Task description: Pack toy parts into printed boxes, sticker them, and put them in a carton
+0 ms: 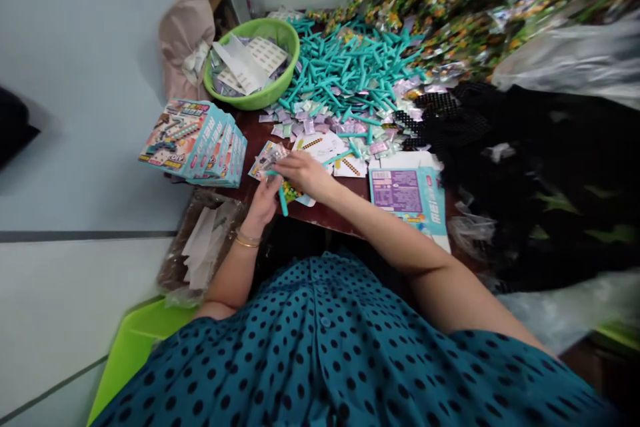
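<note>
My left hand (263, 202), with bracelets at its wrist, is closed around a teal pen-like stick (284, 203) at the table's front edge. A small bag of yellow and green pieces (291, 192) shows beside the stick, partly covered by my fingers. Reaching in from the right, my right hand (307, 175) has its fingers bent together over the left fingertips, at a clear packet (277, 153). Exactly what the right fingers pinch is hidden. Printed cards (320, 145) with striped pictures lie just behind the hands.
Stacked printed boxes (200, 140) stand left, before a green basket (290, 80) of packets. Teal sticks (345, 63) are heaped at the back, with small sachets (305, 121) in front. A flat carton (407, 193) and black pegboards (480, 147) lie right.
</note>
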A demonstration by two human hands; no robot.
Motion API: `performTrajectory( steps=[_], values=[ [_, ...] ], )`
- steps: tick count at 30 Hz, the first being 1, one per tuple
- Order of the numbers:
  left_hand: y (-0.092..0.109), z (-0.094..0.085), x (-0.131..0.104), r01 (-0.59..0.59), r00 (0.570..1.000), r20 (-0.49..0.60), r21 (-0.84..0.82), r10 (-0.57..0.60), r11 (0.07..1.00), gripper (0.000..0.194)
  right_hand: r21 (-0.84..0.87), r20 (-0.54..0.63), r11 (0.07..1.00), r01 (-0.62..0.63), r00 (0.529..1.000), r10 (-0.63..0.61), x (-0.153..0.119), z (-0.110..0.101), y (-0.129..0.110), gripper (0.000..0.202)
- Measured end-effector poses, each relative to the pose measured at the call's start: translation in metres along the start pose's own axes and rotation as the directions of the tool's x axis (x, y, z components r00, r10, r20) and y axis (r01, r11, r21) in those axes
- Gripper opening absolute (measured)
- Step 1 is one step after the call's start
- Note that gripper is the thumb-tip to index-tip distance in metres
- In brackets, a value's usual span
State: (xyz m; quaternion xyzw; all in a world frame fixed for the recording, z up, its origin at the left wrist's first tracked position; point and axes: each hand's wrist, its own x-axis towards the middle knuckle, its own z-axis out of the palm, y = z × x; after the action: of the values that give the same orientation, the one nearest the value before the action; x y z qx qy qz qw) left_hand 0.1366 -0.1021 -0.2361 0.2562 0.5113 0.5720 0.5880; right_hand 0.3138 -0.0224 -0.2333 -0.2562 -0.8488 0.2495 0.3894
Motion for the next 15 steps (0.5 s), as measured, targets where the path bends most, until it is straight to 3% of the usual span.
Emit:
performTrajectory(
  steps=[1, 3, 5, 7, 9, 11, 13, 15],
  values=[
    [-0.003, 0.011, 0.0, 0.006, 1.0, -0.001, -0.018, -0.006, 1.0, 0.04, 0.034, -0.018, 0.999, -0.02, 1.0, 0.021, -0.002, 0.002, -0.009, 0.034],
    [-0.01, 0.032, 0.0, -0.03, 0.997, -0.072, -0.039, 0.027, 0.999, 0.039, 0.164, -0.162, 0.97, -0.18, 0.965, 0.206, -0.012, 0.008, -0.022, 0.039],
    [-0.02, 0.048, -0.002, -0.132, 0.981, -0.145, -0.002, 0.13, 0.991, 0.037, 0.402, -0.262, 0.845, -0.352, 0.84, 0.475, -0.027, 0.017, -0.031, 0.061],
    [-0.032, 0.058, -0.004, -0.238, 0.952, -0.175, 0.098, 0.252, 0.966, 0.035, 0.632, -0.215, 0.66, -0.407, 0.726, 0.654, -0.042, 0.025, -0.04, 0.09],
    [-0.045, 0.063, -0.006, -0.268, 0.936, -0.179, 0.192, 0.302, 0.944, 0.038, 0.747, -0.17, 0.547, -0.378, 0.687, 0.707, -0.054, 0.029, -0.048, 0.104],
    [-0.055, 0.066, -0.006, -0.236, 0.947, -0.161, 0.243, 0.279, 0.941, 0.043, 0.757, -0.195, 0.551, -0.352, 0.683, 0.704, -0.063, 0.027, -0.053, 0.104],
    [-0.062, 0.066, -0.005, -0.208, 0.968, -0.082, 0.27, 0.238, 0.94, 0.048, 0.721, -0.215, 0.585, -0.37, 0.684, 0.697, -0.069, 0.018, -0.053, 0.1],
    [-0.064, 0.066, -0.005, -0.186, 0.983, 0.063, 0.291, 0.175, 0.938, 0.055, 0.715, -0.193, 0.563, -0.415, 0.657, 0.729, -0.078, 0.008, -0.046, 0.098]
  ],
)
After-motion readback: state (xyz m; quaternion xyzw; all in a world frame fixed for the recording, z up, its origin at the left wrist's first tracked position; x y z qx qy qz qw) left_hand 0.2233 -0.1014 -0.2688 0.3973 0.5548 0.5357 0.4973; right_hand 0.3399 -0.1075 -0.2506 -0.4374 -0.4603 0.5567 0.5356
